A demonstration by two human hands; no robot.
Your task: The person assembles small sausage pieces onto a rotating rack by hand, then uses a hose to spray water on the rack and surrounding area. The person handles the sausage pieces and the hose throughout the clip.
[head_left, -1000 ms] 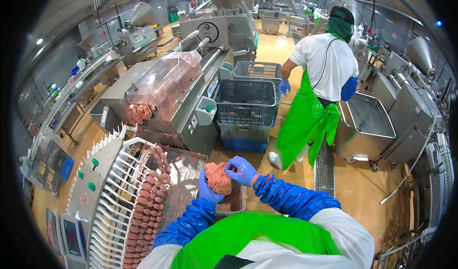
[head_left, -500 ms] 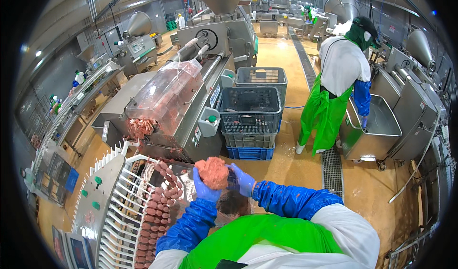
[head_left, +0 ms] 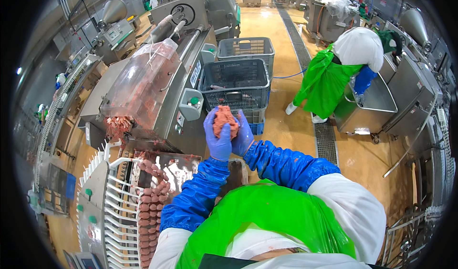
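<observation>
Both of my hands cup a lump of pink ground meat [head_left: 224, 120] in front of the stacked crates. My left hand [head_left: 217, 142], in a purple glove, is closed round its left side and underside. My right hand [head_left: 244, 136], gloved alike, presses against its right side. Nearest to my left forearm, strings of linked sausages [head_left: 151, 207] hang from a row of white hooks [head_left: 121, 221]. A wet metal tray [head_left: 183, 164] lies beside them.
At the left stands a filling machine [head_left: 143, 85] under a clear cover, with meat at its end. Grey and blue crates [head_left: 234, 80] are stacked ahead. To the right, a person [head_left: 324, 80] in a green apron bends over a steel tub cart [head_left: 365, 114]. A drain grate [head_left: 327, 142] crosses the floor.
My hands have lifted the meat forward, toward the crates, and the right hand has closed in against it. The view has tipped down. The other person bends lower over the tub cart.
</observation>
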